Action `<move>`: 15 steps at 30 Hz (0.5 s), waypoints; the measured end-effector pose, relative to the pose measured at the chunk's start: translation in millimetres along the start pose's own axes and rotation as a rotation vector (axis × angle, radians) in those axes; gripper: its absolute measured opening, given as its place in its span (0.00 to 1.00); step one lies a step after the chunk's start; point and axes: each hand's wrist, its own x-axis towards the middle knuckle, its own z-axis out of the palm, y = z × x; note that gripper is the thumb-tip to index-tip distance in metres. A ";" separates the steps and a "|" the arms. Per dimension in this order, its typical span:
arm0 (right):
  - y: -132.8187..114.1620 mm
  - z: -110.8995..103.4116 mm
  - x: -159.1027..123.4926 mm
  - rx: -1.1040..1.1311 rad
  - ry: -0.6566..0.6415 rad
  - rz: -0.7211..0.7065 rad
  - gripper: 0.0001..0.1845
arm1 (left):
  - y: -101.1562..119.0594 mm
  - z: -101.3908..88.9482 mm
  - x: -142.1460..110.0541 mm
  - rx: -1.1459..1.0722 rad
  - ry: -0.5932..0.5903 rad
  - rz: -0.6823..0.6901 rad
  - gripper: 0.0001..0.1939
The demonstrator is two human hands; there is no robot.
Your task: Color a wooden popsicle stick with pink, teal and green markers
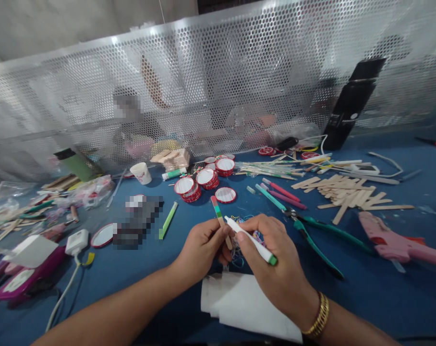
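Pinched in my left hand (203, 247) is a wooden craft stick (217, 211), tilted up, its upper end coloured in red and green bands. My right hand (275, 254) holds a white marker (254, 242) with a green end, its tip pointing at the stick; whether it touches I cannot tell. Tangled coloured threads (239, 257) lie behind and beneath my hands. Below them is a folded white cloth or paper (247, 305). A gold bracelet (319, 315) circles my right wrist.
Green-handled pliers (317, 245) and a pink glue gun (394, 240) lie right, near loose craft sticks (347, 192). Red-rimmed round pieces (207, 178), a paper cup (141, 173) and a black bottle (353, 105) stand before a perforated metal screen (218, 72). A white charger (77, 241) lies left.
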 end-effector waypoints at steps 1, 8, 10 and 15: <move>0.2 -0.1 0.1 0.000 0.007 0.001 0.03 | 0.2 0.2 0.0 -0.001 0.002 -0.006 0.22; -1.8 -0.8 -0.8 0.027 0.012 -0.034 0.03 | -1.3 -0.9 0.5 -0.025 -0.006 0.007 0.22; -2.1 -0.5 -1.2 0.038 0.008 -0.040 0.03 | -1.9 -1.3 0.7 -0.027 -0.010 0.007 0.22; -1.2 0.7 -1.8 0.058 -0.006 -0.045 0.03 | -2.9 -2.1 0.3 -0.006 -0.023 0.011 0.22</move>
